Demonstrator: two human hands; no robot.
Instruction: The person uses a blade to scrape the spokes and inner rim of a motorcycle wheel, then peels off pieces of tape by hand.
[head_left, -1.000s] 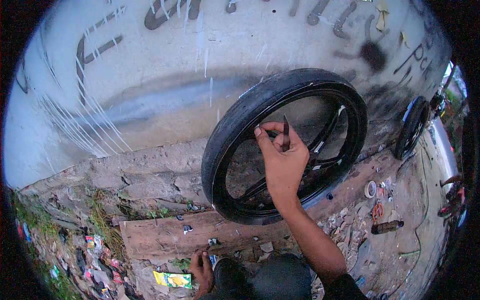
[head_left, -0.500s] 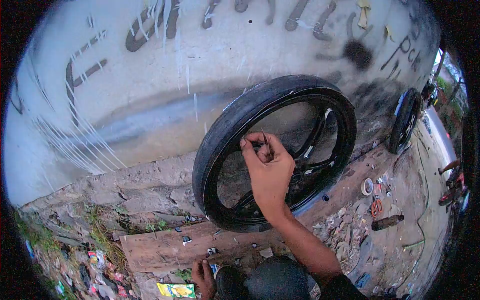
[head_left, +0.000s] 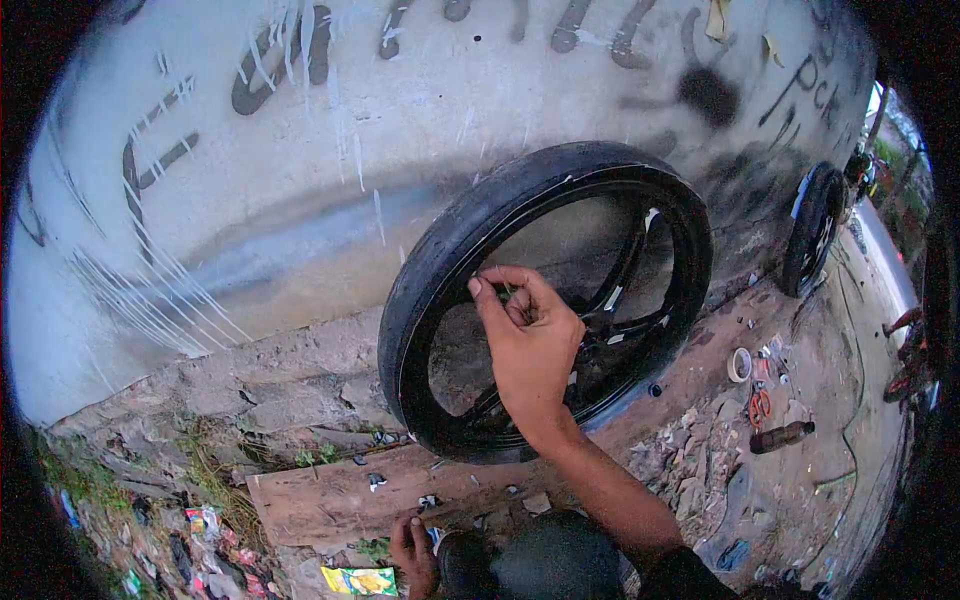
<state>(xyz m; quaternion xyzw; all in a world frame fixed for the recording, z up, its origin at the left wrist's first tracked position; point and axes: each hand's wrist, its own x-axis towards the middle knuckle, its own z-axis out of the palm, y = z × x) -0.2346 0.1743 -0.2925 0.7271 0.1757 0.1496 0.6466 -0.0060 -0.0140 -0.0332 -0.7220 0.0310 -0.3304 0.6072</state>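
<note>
My right hand (head_left: 535, 345) is closed in a pinch in front of the upright black wheel (head_left: 430, 275), near the left inner edge of its rim. Something thin is between thumb and fingertips, too small to make out. Spokes and the hub show partly behind the hand. Paint-marked concrete wall (head_left: 300, 180) stands behind the wheel. Below lies a reddish board (head_left: 340, 495). My left hand cannot be made out; what looks like a bare foot (head_left: 415, 555) shows at the bottom edge, beside my dark-clothed knee (head_left: 560, 560).
A second wheel (head_left: 812, 230) leans against the wall at right. On the ground lie a tape roll (head_left: 740, 365), orange-handled scissors (head_left: 760, 405), a dark bottle (head_left: 782, 437), rubble and a yellow wrapper (head_left: 360, 581). Litter and weeds cover the lower left.
The view has shifted slightly. My right hand stays at the rim with its fingers still pinched; the dark pointed thing that stood up between them earlier no longer shows clearly.
</note>
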